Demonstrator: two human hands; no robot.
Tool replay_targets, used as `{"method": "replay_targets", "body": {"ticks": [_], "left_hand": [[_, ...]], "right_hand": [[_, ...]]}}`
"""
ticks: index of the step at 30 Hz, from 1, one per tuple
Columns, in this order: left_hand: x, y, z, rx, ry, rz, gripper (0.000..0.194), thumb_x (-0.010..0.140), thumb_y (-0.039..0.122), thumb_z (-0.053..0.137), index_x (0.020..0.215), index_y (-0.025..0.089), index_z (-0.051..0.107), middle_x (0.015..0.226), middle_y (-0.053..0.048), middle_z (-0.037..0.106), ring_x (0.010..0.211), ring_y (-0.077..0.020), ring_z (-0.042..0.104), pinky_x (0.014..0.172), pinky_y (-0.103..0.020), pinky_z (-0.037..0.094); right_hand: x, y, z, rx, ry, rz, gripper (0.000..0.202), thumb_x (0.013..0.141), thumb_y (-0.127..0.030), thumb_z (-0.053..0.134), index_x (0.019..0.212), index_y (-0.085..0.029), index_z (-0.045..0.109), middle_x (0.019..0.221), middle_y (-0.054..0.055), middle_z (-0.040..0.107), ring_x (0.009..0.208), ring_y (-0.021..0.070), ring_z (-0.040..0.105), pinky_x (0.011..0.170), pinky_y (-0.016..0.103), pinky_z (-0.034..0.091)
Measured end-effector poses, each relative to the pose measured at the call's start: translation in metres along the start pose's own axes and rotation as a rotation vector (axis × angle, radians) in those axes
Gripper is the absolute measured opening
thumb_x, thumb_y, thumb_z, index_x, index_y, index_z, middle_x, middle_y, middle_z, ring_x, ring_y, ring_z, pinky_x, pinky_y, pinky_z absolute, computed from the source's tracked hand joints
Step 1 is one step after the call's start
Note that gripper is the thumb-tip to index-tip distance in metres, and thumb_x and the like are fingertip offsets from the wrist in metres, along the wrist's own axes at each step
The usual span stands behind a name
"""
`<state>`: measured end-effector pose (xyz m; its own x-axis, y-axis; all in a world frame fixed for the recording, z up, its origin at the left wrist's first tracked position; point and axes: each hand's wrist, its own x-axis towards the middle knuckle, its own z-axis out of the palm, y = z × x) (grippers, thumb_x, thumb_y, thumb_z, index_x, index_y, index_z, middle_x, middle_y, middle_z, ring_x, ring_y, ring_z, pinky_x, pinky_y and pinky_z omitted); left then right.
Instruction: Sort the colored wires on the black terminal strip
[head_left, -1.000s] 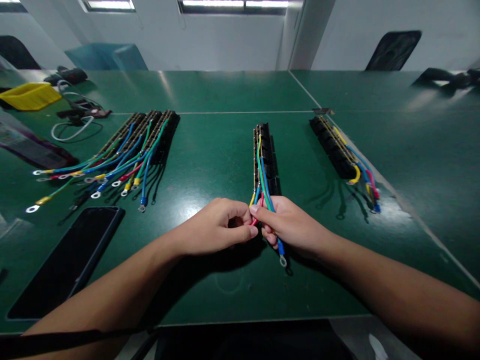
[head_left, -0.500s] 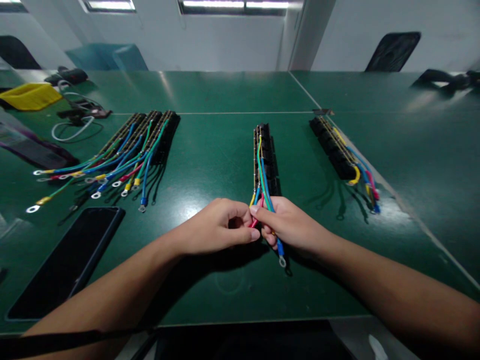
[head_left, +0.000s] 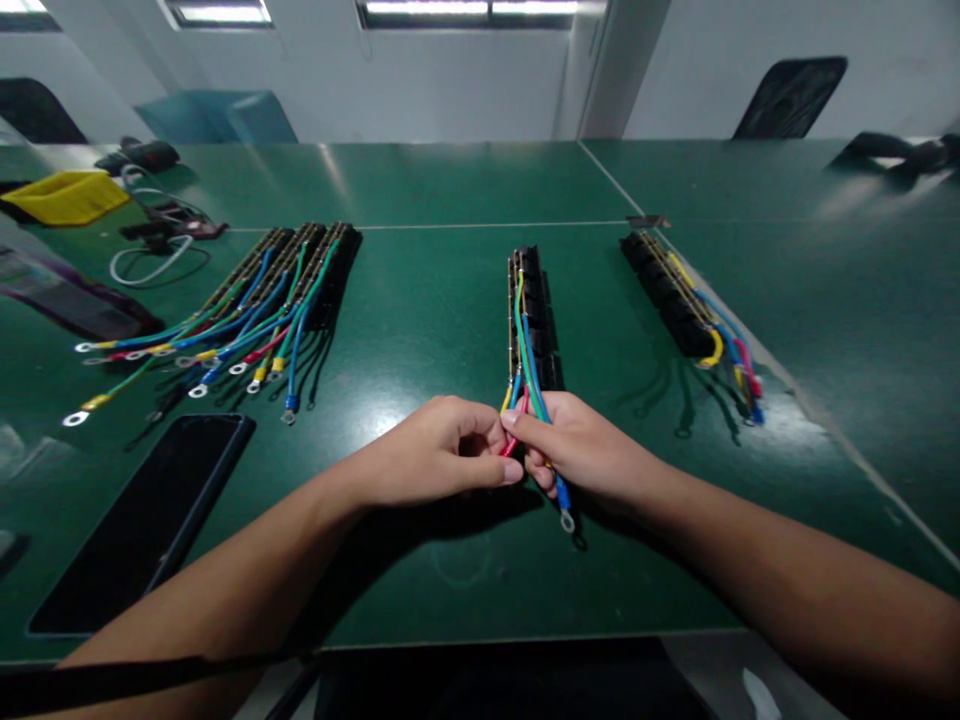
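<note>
When viewed from the head camera, low and near the center: 2 bare hands, close together above a green table (head_left: 442, 590). With the left hand (head_left: 431, 455), pinches a red wire (head_left: 511, 447) between curled fingers and thumb, leaving a rounded gap behind the tips. With the right hand (head_left: 585, 440), grips a wire bundle (head_left: 531, 365) with green and blue strands, thumb laid across the top and fingers curled beneath. Below the right fingers, a blue sleeve ending in a metal ring terminal (head_left: 567, 520), pointing toward the body. Just beyond the hands, a center strip (head_left: 544, 320), black with brass-colored contacts along its left side, lying lengthwise on the table and joined to the held wires. Off to the right, a slanted black strip (head_left: 667, 295) with yellow, blue and red wires at its near end. Off to the left, 3 wired strips (head_left: 341, 270) side by side, with multicolored wires fanned toward the near left and tipped with ring terminals. Nearer on the left, a dark phone (head_left: 142, 520), lying flat. Farther back on the left, a plastic package (head_left: 75, 290), a pale looped cable (head_left: 154, 270) and a yellow container (head_left: 71, 198). Beyond the far right edge, a dark chair back (head_left: 795, 95).
</note>
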<state>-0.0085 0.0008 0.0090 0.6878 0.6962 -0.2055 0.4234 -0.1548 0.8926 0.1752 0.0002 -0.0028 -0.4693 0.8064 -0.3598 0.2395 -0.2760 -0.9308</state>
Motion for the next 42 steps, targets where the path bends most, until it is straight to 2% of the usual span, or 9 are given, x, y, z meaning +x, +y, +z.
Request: {"method": "replay_targets", "body": {"ticks": [6,15,19,24,29,34,37,40,42], "left_hand": [[-0.0011,0.0029,-0.0004,-0.033,-0.049,-0.011,0.021,0.092,0.031,0.047,0.085,0.015,0.058,0.068,0.003,0.055,0.056,-0.0055,0.052,0.05,-0.014,0.039],[0.0011,-0.0014,0.0007,-0.213,-0.042,-0.074,0.026,0.083,0.034,0.062,0.073,0.013,0.051,0.063,0.005,0.05,0.053,-0.0048,0.045,0.048,-0.015,0.038],[0.0024,0.0002,-0.0018,-0.274,-0.08,-0.13,0.028,0.085,0.038,0.06,0.077,0.011,0.057,0.065,0.001,0.057,0.052,-0.0057,0.052,0.047,-0.015,0.042],[0.0014,0.0006,-0.0028,-0.342,-0.152,-0.174,0.025,0.088,0.034,0.056,0.084,0.01,0.062,0.07,-0.002,0.063,0.051,-0.0056,0.057,0.046,-0.014,0.044],[0.0,-0.0004,0.001,-0.35,-0.089,-0.172,0.026,0.085,0.032,0.059,0.071,0.013,0.049,0.06,0.004,0.054,0.045,-0.0035,0.049,0.042,-0.012,0.039],[0.0005,0.0016,0.0044,-0.35,-0.03,-0.176,0.028,0.082,0.031,0.063,0.067,0.014,0.046,0.056,0.006,0.05,0.043,-0.0027,0.046,0.04,-0.012,0.037],[0.0012,0.0016,0.003,-0.337,-0.001,-0.181,0.029,0.083,0.036,0.062,0.069,0.012,0.051,0.058,0.003,0.054,0.044,-0.0043,0.051,0.04,-0.013,0.039],[0.0017,0.001,0.0001,-0.352,-0.05,-0.185,0.03,0.086,0.039,0.057,0.078,0.011,0.059,0.065,0.0,0.06,0.046,-0.0056,0.056,0.042,-0.014,0.042],[0.0019,0.0006,-0.0006,-0.376,-0.065,-0.187,0.029,0.087,0.038,0.056,0.079,0.011,0.059,0.066,0.0,0.061,0.047,-0.0055,0.056,0.042,-0.014,0.042]], "right_hand": [[0.0,0.0026,-0.0006,-0.013,0.002,-0.016,0.025,0.094,-0.036,0.046,0.079,-0.017,0.052,0.046,-0.006,0.048,0.036,0.0065,0.043,0.037,0.017,0.037],[-0.0001,-0.0021,0.0008,0.016,0.014,0.014,0.024,0.094,-0.03,0.045,0.076,-0.017,0.053,0.045,-0.006,0.047,0.035,0.0061,0.043,0.036,0.016,0.037],[-0.002,-0.0045,0.0022,0.038,0.011,0.025,0.026,0.094,-0.03,0.044,0.074,-0.017,0.051,0.044,-0.006,0.046,0.035,0.006,0.041,0.036,0.016,0.036],[-0.0031,-0.0032,0.0039,0.016,0.043,0.021,0.026,0.093,-0.033,0.046,0.074,-0.017,0.05,0.043,-0.006,0.046,0.036,0.0067,0.041,0.036,0.017,0.033],[-0.0031,-0.0017,0.0041,0.035,0.049,-0.006,0.024,0.091,-0.035,0.049,0.076,-0.016,0.053,0.046,-0.006,0.046,0.036,0.0064,0.04,0.036,0.017,0.033],[-0.0042,-0.0022,0.0039,0.045,0.024,-0.024,0.024,0.09,-0.035,0.051,0.078,-0.015,0.057,0.047,-0.005,0.047,0.037,0.006,0.039,0.037,0.017,0.031],[-0.0039,-0.0031,0.003,0.059,0.062,0.003,0.025,0.09,-0.036,0.051,0.074,-0.017,0.052,0.045,-0.006,0.045,0.037,0.007,0.04,0.036,0.018,0.032],[-0.0036,-0.0041,0.0021,0.065,0.061,0.016,0.024,0.09,-0.035,0.052,0.074,-0.018,0.05,0.044,-0.007,0.045,0.037,0.007,0.039,0.036,0.018,0.032],[-0.0037,-0.0043,0.0022,0.06,0.059,0.022,0.023,0.09,-0.034,0.052,0.074,-0.018,0.049,0.044,-0.007,0.044,0.036,0.0068,0.038,0.036,0.018,0.032]]}}
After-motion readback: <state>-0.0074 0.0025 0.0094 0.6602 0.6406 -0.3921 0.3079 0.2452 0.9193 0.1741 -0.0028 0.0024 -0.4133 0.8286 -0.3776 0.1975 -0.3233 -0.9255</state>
